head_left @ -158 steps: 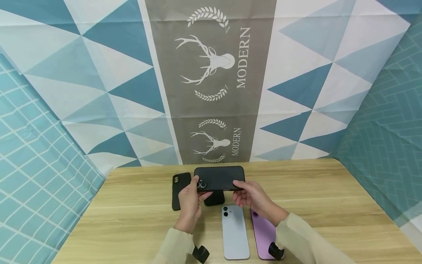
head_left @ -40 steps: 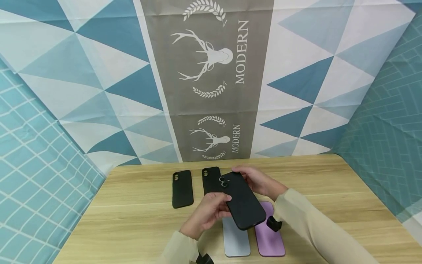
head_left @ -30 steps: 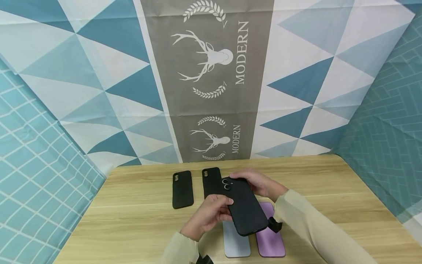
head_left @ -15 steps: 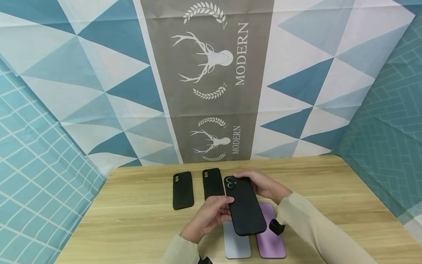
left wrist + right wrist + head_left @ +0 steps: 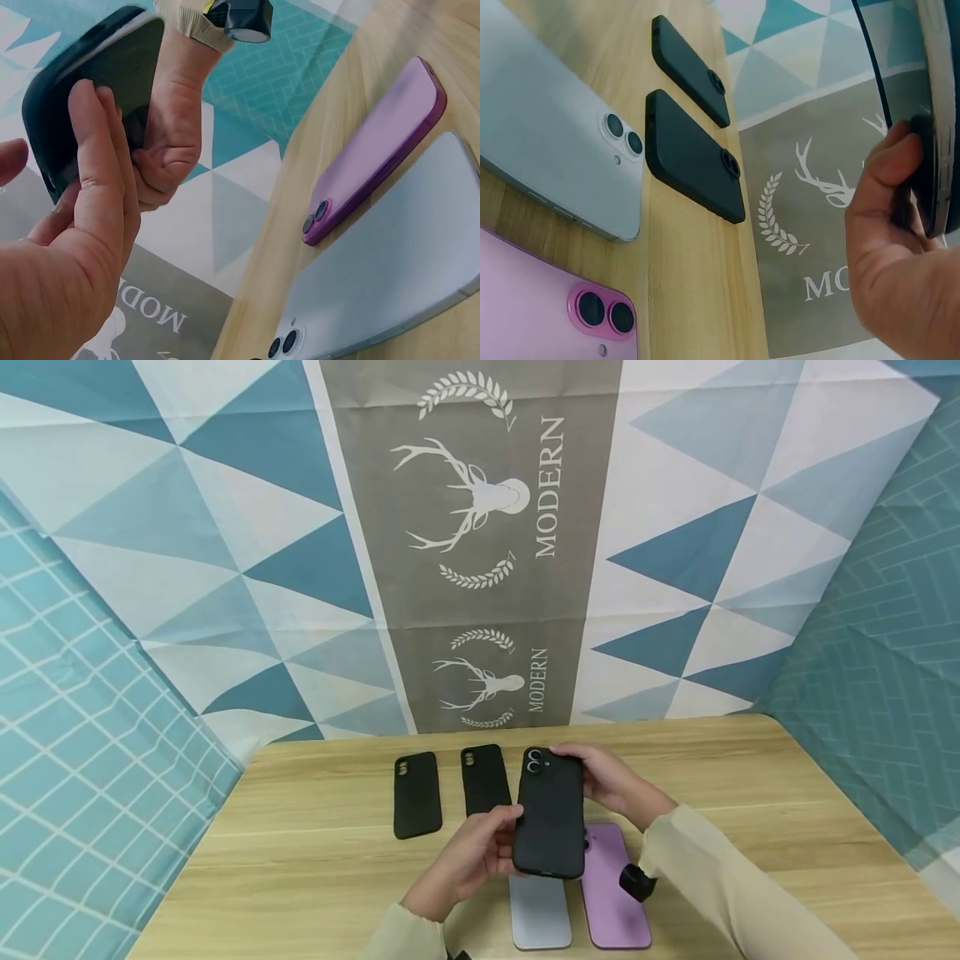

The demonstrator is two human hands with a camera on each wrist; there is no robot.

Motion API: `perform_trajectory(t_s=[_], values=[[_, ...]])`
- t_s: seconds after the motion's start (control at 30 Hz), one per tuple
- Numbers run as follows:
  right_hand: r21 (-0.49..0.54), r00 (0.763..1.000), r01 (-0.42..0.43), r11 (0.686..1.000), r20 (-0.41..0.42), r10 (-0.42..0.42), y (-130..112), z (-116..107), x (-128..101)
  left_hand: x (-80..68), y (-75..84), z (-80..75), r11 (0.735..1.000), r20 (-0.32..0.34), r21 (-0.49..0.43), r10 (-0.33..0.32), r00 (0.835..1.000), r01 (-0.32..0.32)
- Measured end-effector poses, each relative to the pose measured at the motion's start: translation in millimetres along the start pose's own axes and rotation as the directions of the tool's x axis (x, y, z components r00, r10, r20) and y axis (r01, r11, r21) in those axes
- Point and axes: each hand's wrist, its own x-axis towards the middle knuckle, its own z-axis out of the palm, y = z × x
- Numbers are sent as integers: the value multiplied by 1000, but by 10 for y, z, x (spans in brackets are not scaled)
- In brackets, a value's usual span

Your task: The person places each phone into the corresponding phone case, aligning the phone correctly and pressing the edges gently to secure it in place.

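Two hands hold one black-cased phone above the wooden worktop, back side up, with its camera end away from the person. The left hand grips its near left edge with curled fingers, and the right hand grips the far end near the lenses. My judgement is that this phone already has its case fully on, because the black shell covers the whole back and the edges. Under the held phone, a light blue phone and a purple phone lie side by side on the worktop, both without a case. Further left, two empty black cases lie flat, a little apart from each other. So one phone seems done, and two bare phones and two free cases are left.
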Motion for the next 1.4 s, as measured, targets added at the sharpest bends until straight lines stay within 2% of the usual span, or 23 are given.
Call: perform_trajectory(t_s=[0.23, 0.43, 0.6, 0.83, 1.03, 1.2, 1.4], values=[[138, 996, 35, 990, -81, -24, -51, -47, -52, -26, -28, -42, 1000, 146, -13, 4, 989, -2], [233, 988, 59, 971, -155, -23, -110, -48, -80, -30, -5, -41, 997, 165, -49, 61, 984, -54], [250, 981, 79, 965, -192, -31, -136, -46, -116, -17, 11, -27, 990, 156, -86, 125, 980, -113], [295, 974, 107, 950, -221, -41, -158, -29, -170, -10, 17, -35, 987, 80, -71, 148, 986, -143], [345, 972, 118, 931, -232, -38, -156, -29, -190, -5, 58, -58, 985, -37, -72, 152, 988, -154], [375, 975, 121, 919, -220, -39, -132, -23, -227, -1, 89, -87, 982, -158, -82, 155, 975, -170], [369, 976, 119, 922, -216, -40, -104, -2, -269, -6, 121, -119, 972, -246, -110, 178, 953, -210]])
